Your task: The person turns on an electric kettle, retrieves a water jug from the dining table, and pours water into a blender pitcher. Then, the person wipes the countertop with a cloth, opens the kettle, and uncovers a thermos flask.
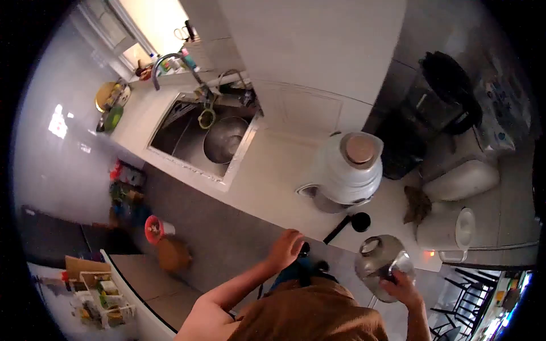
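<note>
My right hand (402,288) grips a rounded, shiny, greyish see-through pot (380,258) by its near side, past the counter's front edge. The pot is tilted, and its round mouth faces up and to the left. My left hand (286,250) is in front of the counter edge with nothing in it, its fingers stretched and slightly bent. Nearest to both hands on the counter are a black long-handled scoop (360,222) and a white rounded appliance (341,165) with a brown round top.
Left along the counter (273,170) is a sink (176,133) with a metal bowl (227,139) in it and a faucet (165,57) over it. A white pitcher (446,230) stands at the right. On the floor are a red-rimmed bin (154,229) and a brown round object (174,254).
</note>
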{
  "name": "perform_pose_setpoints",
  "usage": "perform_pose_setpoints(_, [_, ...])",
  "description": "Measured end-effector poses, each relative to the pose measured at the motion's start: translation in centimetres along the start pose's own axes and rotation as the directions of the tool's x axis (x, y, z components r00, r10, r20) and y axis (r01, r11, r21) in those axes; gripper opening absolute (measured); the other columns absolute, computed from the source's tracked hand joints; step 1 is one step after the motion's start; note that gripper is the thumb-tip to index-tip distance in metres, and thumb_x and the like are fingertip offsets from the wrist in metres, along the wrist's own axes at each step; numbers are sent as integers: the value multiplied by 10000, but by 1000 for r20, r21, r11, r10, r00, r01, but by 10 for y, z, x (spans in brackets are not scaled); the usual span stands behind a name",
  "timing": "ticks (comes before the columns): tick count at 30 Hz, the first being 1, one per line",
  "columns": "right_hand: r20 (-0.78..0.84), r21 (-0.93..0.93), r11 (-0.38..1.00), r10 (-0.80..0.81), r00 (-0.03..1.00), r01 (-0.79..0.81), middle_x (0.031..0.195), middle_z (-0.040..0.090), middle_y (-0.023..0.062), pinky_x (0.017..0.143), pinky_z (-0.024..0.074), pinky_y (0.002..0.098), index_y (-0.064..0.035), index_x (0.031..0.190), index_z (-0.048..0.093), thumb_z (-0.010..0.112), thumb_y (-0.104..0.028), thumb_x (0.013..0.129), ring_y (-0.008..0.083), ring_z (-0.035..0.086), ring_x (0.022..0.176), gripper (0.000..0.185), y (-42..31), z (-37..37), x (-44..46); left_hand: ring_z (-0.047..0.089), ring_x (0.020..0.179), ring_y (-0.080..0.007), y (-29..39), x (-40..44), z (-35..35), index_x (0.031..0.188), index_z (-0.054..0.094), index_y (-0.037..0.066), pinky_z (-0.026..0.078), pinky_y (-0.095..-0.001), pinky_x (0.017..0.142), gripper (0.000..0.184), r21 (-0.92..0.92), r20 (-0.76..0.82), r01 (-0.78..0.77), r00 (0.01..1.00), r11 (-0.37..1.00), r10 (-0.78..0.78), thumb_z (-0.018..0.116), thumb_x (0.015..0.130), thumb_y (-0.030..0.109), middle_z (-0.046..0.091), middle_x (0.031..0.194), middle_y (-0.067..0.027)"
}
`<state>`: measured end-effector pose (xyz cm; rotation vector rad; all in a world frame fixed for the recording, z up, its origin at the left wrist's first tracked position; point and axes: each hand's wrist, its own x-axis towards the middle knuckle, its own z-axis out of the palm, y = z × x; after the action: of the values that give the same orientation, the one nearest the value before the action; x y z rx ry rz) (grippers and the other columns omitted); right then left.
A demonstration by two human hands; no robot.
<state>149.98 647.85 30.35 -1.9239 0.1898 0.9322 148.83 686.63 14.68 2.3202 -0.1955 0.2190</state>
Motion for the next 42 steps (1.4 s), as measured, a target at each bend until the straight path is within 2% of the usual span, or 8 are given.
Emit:
perform_pose_setpoints(2, [159,-324,944,-3,987,55,1013,625,61,797,475,304,12,1119,583,686,-221,867,136,547,902,358,-12,16,15,591,909,-353,-4,-23,-15,1056,563,49,499,-419,747,237,-16,-55,60,997,998,-61,638,843,123,583,1038,-167])
perform_pose_setpoints(6, [410,68,942,-327,851,329,971,598,66,808,453,293,-9,1131,571,617,-287,927,139,527,903,347,-80,69,33,592,843,-339,3,-58,-49,992,602,68,488,-406,710,148,-12,-67,280,958,960,-280,608,852,118,601,942,-131])
perform_pose_setpoints(9, [542,-23,992,-92,836,124,1022,591,78,848,432,301,-12,1207,522,588,-307,944,124,503,960,401,-105,107,54,588,818,-333,1,-93,-68,933,629,74,483,-399,685,96,8,-69,364,929,931,-363,599,855,119,607,893,-116])
perform_pose_setpoints(16, [347,54,861,-490,799,505,637,431,-45,469,310,228,-55,1061,532,542,-341,963,49,379,537,302,-167,207,85,606,796,-305,-15,-90,-115,923,643,77,485,-383,656,113,-2,-125,361,925,933,-358,612,855,161,609,878,-99])
perform_pose_setpoints(24, [505,524,847,-220,835,-93,598,333,-40,409,220,226,-111,997,502,442,-371,997,56,275,453,267,-294,308,183,603,797,-332,-130,-60,-181,878,616,55,496,-389,668,94,10,-30,193,981,981,-193,598,855,144,610,890,-119])
perform_pose_setpoints(27, [526,751,595,-276,804,-287,591,328,-26,406,257,243,-63,995,480,462,-343,991,66,277,446,281,-336,351,253,611,787,-323,-173,-65,-225,882,622,47,502,-376,668,95,21,-87,275,958,961,-272,600,856,136,616,878,-124])
perform_pose_setpoints(32, [539,521,-530,-403,740,-669,583,337,1,445,299,242,5,836,444,466,-206,970,103,325,476,251,-357,419,384,644,771,-257,-214,-75,-280,941,661,42,512,-324,674,113,-202,-141,483,847,852,-513,610,872,115,649,888,-120])
perform_pose_setpoints(42, [439,579,-513,-459,772,-634,593,337,-12,428,304,232,-55,838,425,465,-227,979,95,338,485,225,-388,476,419,638,754,-172,-238,-73,-310,1011,664,40,508,-285,698,156,-212,-81,525,831,824,-550,610,897,132,659,891,-102])
